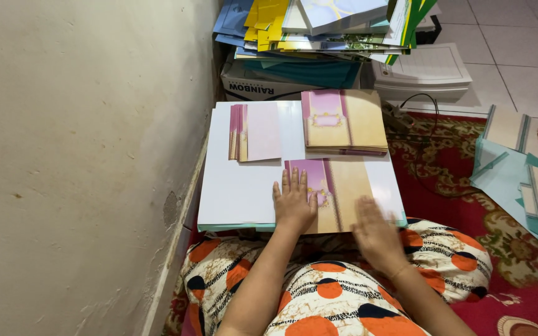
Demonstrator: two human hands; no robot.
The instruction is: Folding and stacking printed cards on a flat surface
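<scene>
The pink-and-tan card [337,186] lies flat under both hands: left hand [294,202] fingers spread on it, right hand [376,233] blurred, fingers together.

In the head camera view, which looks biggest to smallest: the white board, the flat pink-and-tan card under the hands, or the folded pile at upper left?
1. White board, clearly largest.
2. Flat pink-and-tan card.
3. Folded pile, though it lies farther from the camera.
</scene>
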